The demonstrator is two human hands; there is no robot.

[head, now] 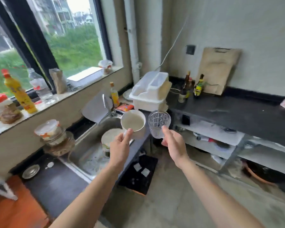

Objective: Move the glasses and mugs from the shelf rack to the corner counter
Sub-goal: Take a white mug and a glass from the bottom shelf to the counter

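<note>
We face a kitchen corner under a wide black-framed window [44,38]. A long dark stone surface [237,116] runs along the right wall, a steel sink [92,145] lies to its left. Our left hand [120,145] has its fingers gripping a white ceramic mug [133,123] above the sink; our right hand [173,143] grips a clear cut-pattern glass [159,123] beside it, both held short of the corner.

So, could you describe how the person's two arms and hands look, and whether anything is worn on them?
Both forearms are bare right up to the bottom edge of the picture; no sleeve shows. The left hand and the right hand wear no gloves. I see no watch, bracelet or ring on the wrists or fingers, though the picture is somewhat blurred, so a thin ring could be missed.
</note>
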